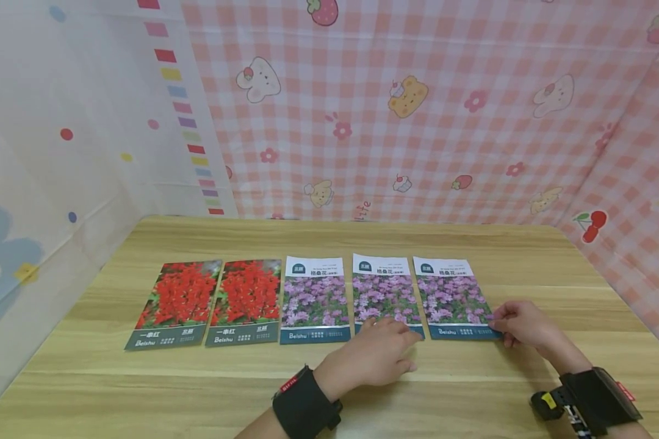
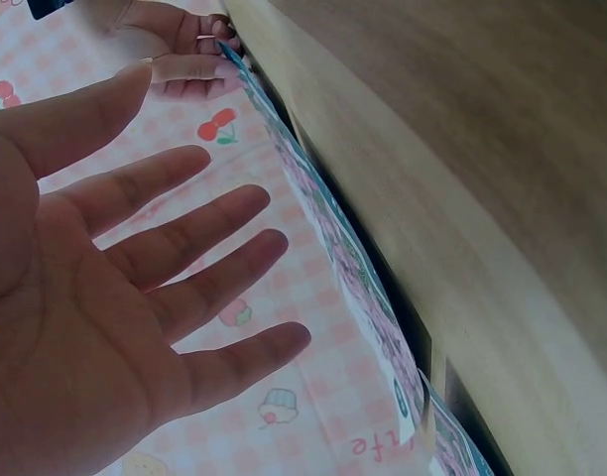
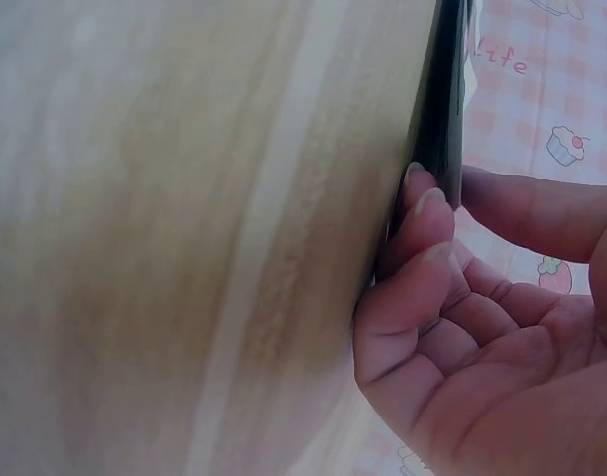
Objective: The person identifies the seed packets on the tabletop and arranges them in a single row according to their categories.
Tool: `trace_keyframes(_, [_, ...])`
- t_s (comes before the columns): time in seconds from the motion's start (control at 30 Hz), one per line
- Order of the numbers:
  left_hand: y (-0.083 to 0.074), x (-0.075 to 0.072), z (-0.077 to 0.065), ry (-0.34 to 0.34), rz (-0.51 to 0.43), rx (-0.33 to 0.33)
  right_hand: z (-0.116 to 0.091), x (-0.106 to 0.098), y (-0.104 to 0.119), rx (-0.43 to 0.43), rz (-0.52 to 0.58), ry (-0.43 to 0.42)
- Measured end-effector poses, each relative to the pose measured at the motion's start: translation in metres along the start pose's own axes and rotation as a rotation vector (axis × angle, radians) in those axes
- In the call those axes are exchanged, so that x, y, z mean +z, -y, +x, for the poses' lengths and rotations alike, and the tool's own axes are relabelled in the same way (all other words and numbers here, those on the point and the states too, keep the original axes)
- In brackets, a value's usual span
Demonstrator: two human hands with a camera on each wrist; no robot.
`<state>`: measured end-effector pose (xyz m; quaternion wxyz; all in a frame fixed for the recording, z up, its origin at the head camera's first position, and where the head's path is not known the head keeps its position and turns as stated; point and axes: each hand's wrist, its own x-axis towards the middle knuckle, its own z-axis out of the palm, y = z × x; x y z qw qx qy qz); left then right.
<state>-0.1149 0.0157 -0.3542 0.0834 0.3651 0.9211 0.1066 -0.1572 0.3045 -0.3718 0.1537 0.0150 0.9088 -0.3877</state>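
Observation:
Five flat flower seed packets would be several in a row; at the right end lies a purple-flower seed packet [image 1: 453,299], its lower right corner pinched between thumb and fingers of my right hand [image 1: 527,328]. In the right wrist view that hand [image 3: 482,307] grips the packet's edge [image 3: 448,109], thumb on one side and fingertips on the other. My left hand [image 1: 381,353] hovers with spread fingers over the bottom of the middle purple packet [image 1: 384,296], partly hiding it. The left wrist view shows the left palm [image 2: 95,288] holding nothing.
Left of these lie another purple-flower packet [image 1: 314,299] and two red-flower packets [image 1: 181,296], [image 1: 247,292], side by side on the wooden table [image 1: 143,390]. Patterned cloth [image 1: 362,140] stands behind the table and along both sides.

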Motion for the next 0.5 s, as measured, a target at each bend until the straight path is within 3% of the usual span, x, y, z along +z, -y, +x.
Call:
trace_keyframes(0.23, [0.001, -0.001, 0.0, 0.003, -0.015, -0.017, 0.001, -0.001, -0.003, -0.033, -0.013, -0.028])
trace_keyframes(0.5, [0.012, -0.003, -0.006, -0.009, -0.019, -0.041, -0.004, -0.01, 0.007, -0.056, -0.115, -0.057])
